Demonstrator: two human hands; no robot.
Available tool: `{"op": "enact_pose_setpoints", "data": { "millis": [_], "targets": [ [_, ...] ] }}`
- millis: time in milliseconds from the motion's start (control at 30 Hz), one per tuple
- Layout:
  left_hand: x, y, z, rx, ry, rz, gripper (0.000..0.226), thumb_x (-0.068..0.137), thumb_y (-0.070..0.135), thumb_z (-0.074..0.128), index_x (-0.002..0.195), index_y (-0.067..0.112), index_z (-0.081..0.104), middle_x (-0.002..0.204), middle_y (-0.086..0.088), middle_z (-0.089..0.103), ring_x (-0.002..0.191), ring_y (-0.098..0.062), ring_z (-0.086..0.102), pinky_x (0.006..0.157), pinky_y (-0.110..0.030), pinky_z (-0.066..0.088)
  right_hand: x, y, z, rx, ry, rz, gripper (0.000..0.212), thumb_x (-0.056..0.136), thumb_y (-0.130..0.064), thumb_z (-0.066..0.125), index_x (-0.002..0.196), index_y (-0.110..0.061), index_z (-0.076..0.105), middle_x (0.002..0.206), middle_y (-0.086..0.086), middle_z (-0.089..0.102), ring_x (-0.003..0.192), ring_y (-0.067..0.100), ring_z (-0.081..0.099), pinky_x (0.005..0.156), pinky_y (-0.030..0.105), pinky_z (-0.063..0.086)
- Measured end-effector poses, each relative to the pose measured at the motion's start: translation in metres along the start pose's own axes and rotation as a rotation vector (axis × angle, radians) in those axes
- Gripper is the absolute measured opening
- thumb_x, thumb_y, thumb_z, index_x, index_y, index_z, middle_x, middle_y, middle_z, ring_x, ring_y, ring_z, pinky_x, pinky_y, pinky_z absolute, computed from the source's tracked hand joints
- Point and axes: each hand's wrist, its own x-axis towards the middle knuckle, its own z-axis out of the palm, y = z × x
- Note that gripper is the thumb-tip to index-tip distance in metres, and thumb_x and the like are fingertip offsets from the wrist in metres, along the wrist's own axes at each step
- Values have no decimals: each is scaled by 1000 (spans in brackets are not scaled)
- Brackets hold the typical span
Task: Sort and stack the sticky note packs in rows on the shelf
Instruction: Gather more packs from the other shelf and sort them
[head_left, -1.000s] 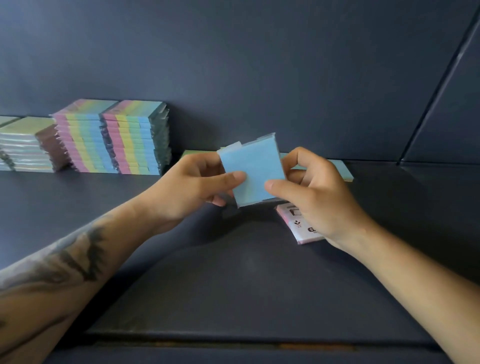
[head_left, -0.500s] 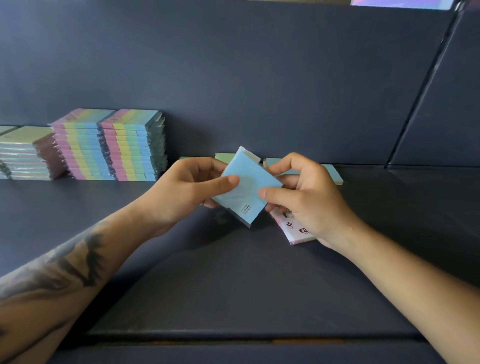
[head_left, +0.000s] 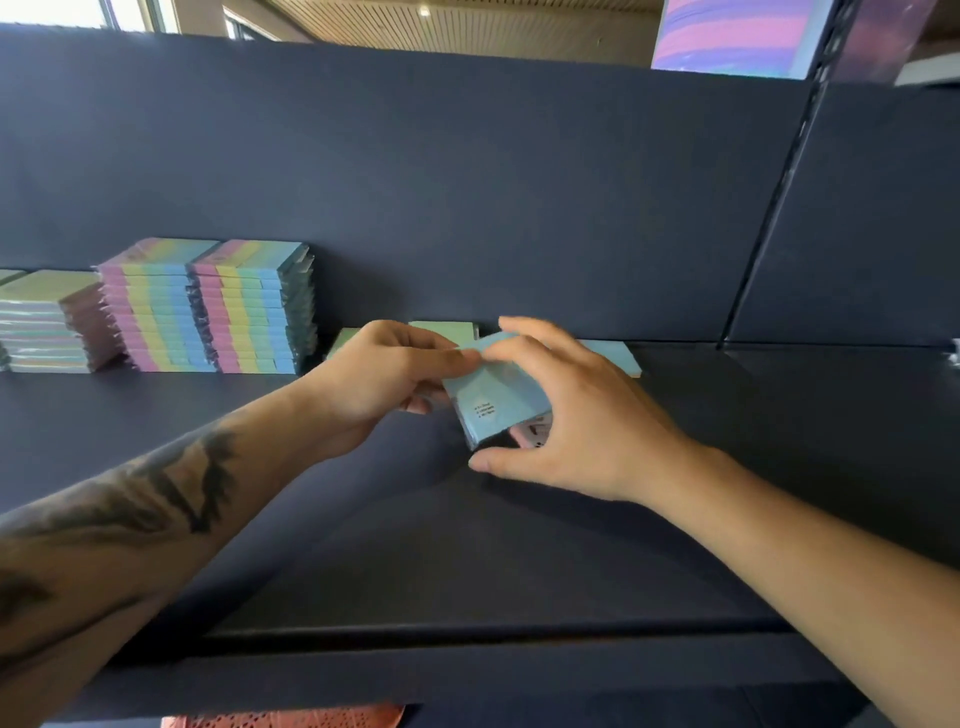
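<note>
The blue pack (head_left: 496, 402) sits between both hands, low over the middle of the shelf (head_left: 467, 561) and tilted, its printed face toward the camera. The left hand (head_left: 384, 376) pinches its upper left corner; the right hand (head_left: 576, 421) curls over it, fingers on the top edge and thumb below the lower corner, so both grips are closed on this one pack. Under the right hand part of a pink and white pack (head_left: 535, 431) shows, lying on the shelf. Behind the hands, flat against the back wall, lie a green pack (head_left: 447, 328) and another blue pack (head_left: 615, 353).

At the left, two tall rainbow stacks (head_left: 208, 306) and a lower green-topped stack (head_left: 47, 322) stand finished, side by side. The loose packs in the middle are, I judge, still to be sorted, so the work looks partway done.

Half a second earlier the pack was held higher and more upright; it has since come down and turned, and the right hand has shifted from pinching its edge to reaching over it.
</note>
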Motion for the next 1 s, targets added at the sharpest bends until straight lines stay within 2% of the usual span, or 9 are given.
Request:
{"op": "enact_pose_setpoints", "data": {
  "millis": [67, 133, 233, 300, 400, 500, 633, 833, 1000],
  "targets": [
    [0, 4, 9, 39, -41, -16, 20, 83, 30, 81, 89, 10, 79, 88, -8, 77, 74, -14, 65, 79, -38, 42, -5, 6, -5, 28, -9, 22, 78, 65, -68, 83, 131, -46, 49, 145, -31, 35, 125, 1, 47, 100, 38, 48],
    [0, 6, 18, 90, -70, -14, 25, 78, 40, 78, 87, 17, 80, 90, -4, 79, 76, -12, 66, 77, -33, 43, -10, 13, -11, 38, -25, 39, 75, 62, -70, 83, 125, -50, 48, 135, -35, 38, 119, -2, 47, 96, 37, 49],
    [4, 5, 26, 150, -56, 38, 31, 82, 45, 76, 93, 17, 80, 88, 7, 77, 80, -7, 66, 74, -21, 46, -14, 30, -21, 5, -37, 108, 75, 59, -73, 80, 124, -52, 47, 130, -35, 39, 114, 3, 52, 92, 40, 51],
    [8, -3, 26, 231, -13, 93, 28, 81, 48, 74, 95, 24, 80, 90, 16, 76, 88, -3, 67, 82, -22, 49, -10, 48, -28, -36, -31, 188, 74, 59, -75, 79, 123, -51, 49, 131, -33, 41, 115, 8, 52, 94, 43, 50],
    [9, -20, 24, 544, 47, 150, 16, 91, 48, 71, 102, 37, 73, 103, 21, 73, 105, -6, 65, 95, -27, 47, 6, 81, -35, -96, -52, 348, 67, 61, -72, 82, 117, -46, 56, 129, -21, 48, 116, 13, 51, 96, 45, 49],
    [5, -31, 22, 841, 5, 184, 49, 84, 69, 51, 119, 39, 65, 116, 15, 67, 113, -14, 60, 101, -36, 47, 27, 111, -31, -130, -52, 457, 45, 72, -60, 84, 102, -36, 62, 117, -10, 60, 105, 19, 55, 90, 43, 52],
    [3, -36, 23, 1024, -51, 136, 66, 81, 78, 35, 136, 46, 51, 136, 13, 56, 132, -16, 48, 111, -42, 39, 41, 132, -16, -89, -6, 470, 27, 82, -43, 85, 94, -28, 67, 107, -4, 63, 93, 21, 56, 68, 31, 44],
    [7, -40, 21, 1072, -108, 100, 72, 81, 83, 28, 142, 48, 46, 143, 18, 47, 139, -13, 38, 113, -42, 32, 38, 146, -3, -119, -17, 426, 15, 90, -33, 75, 99, -33, 63, 108, -5, 62, 92, 21, 55, 72, 33, 40],
    [9, -40, 21, 1063, -135, 91, 79, 76, 88, 24, 143, 49, 44, 144, 20, 44, 141, -11, 35, 114, -41, 30, 39, 153, 5, -76, -8, 436, 15, 94, -27, 70, 105, -32, 60, 109, -5, 57, 91, 21, 54, 68, 30, 35]
  ]
}}
